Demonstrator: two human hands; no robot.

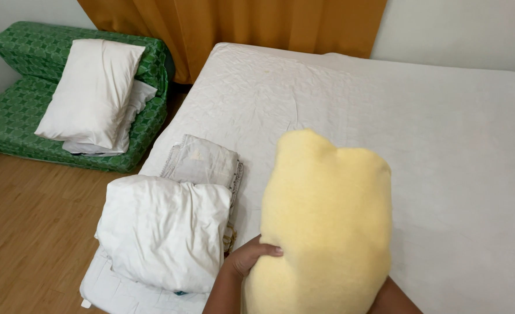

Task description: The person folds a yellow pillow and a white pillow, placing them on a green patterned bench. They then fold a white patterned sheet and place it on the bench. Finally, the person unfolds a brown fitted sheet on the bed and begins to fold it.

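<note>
Item: yellow pillow (326,224), held upright over the near edge of the bed (443,145). My left hand (250,256) grips its lower left edge, fingers curled on the fabric. My right hand is hidden behind the pillow; I cannot tell its grip. Beside it: white bedding pile (164,229), folded sheet (202,160). On the floor: green mattress (19,110) bearing a white pillow (92,90).

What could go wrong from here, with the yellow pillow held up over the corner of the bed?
1. The left hand grips only the lower edge of the yellow pillow; the right hand is hidden behind it, so the grip may be weak and the pillow could sag or drop.
2. The pile of white bedding sits at the mattress corner; a swing of the pillow might push it onto the wooden floor.
</note>
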